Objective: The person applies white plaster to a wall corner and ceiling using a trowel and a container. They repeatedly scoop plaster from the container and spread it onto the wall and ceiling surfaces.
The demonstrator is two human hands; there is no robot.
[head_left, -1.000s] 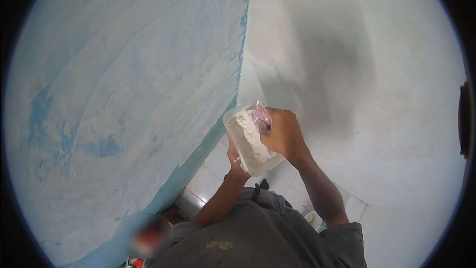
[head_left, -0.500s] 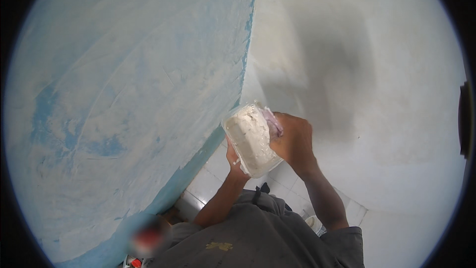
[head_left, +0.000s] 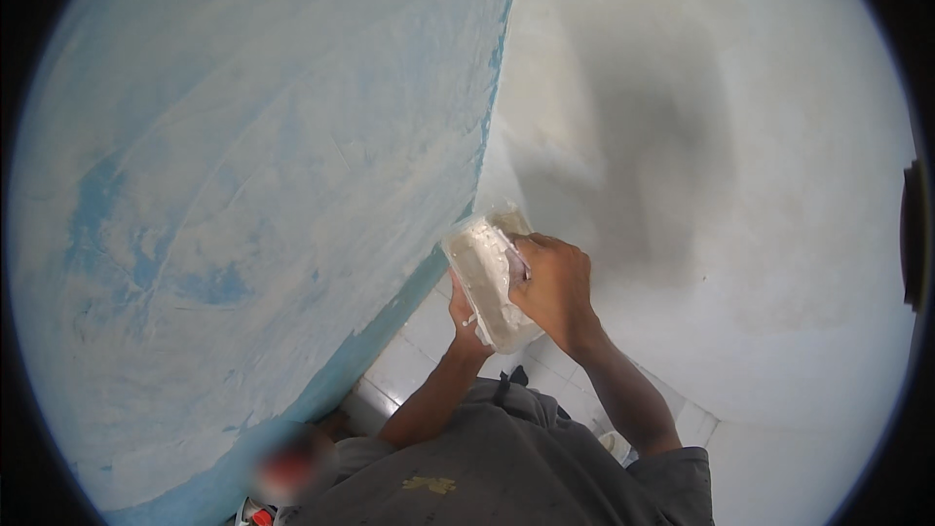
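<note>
My left hand (head_left: 462, 312) is wrapped round the near left side of a rectangular clear plastic tub (head_left: 469, 269). Thick white putty (head_left: 496, 240) coats the tub's inside and clings to its rim; a smear hangs near my left fingers. My right hand (head_left: 555, 282) is closed on a pale purple putty scraper (head_left: 519, 255) at the tub's right side. Most of the scraper is hidden by my fingers and by the putty. The tub is tilted in front of my chest.
On the left stands a blue wall (head_left: 292, 156) with patchy white filler, meeting a white wall (head_left: 779, 185) at a corner. White floor tiles (head_left: 404, 360) show below. A whitish container (head_left: 614, 445) is partly hidden by my right arm. A blurred red patch (head_left: 292, 468) lies at lower left.
My right hand and the scraper have moved left and slightly down, further over the tub's opening. The tub stays in my left hand, nearly in the same place.
</note>
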